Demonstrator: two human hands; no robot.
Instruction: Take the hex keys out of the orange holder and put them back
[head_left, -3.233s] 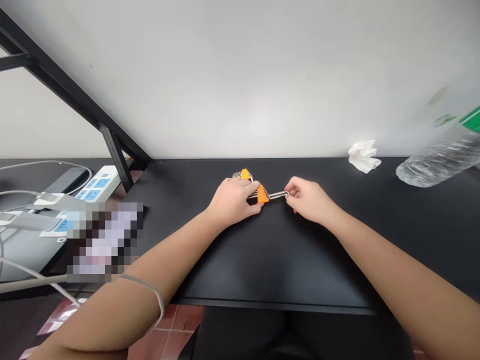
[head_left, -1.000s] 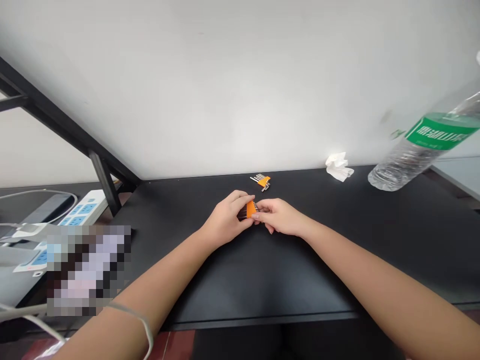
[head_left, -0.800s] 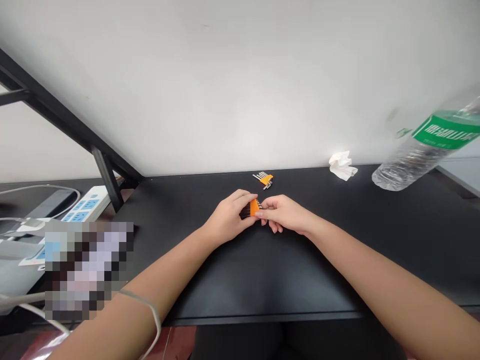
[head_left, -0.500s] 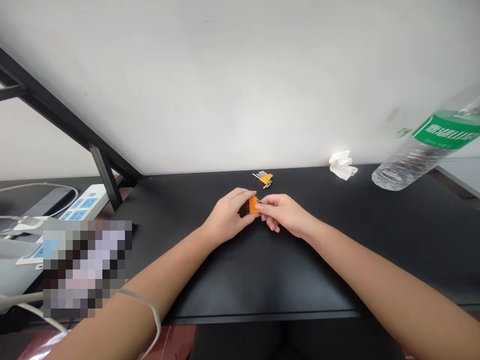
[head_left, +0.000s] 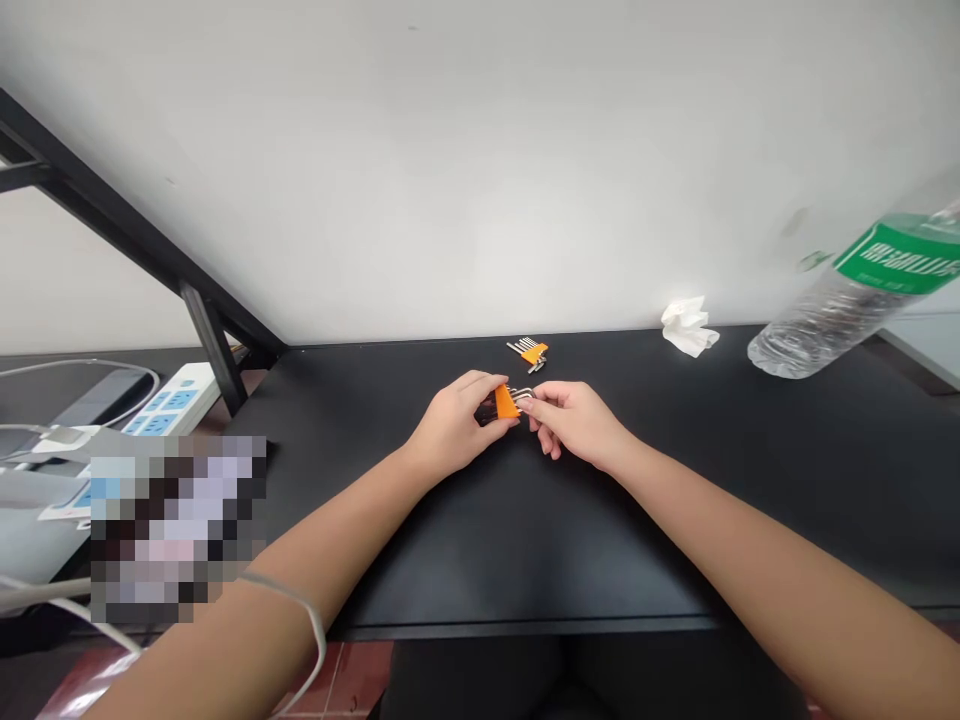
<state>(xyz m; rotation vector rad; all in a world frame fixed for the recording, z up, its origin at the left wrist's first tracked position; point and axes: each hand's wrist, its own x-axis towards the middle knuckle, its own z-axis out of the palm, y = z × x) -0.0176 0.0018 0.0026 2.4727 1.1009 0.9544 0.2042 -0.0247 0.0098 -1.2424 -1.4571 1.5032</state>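
My left hand is closed around an orange holder of hex keys just above the black desk. My right hand meets it from the right, thumb and fingers pinched on the bent metal ends of the keys that stick out of the holder. Behind both hands, near the wall, a second orange hex key set lies on the desk untouched.
A crumpled white tissue and a clear plastic bottle with a green label lie at the back right. Left of the desk are a white power strip, cables and a black frame leg.
3.2 s ago both orange holders were under my hands and my right hand was on a key. One set now lies at the back; both hands work on the other.
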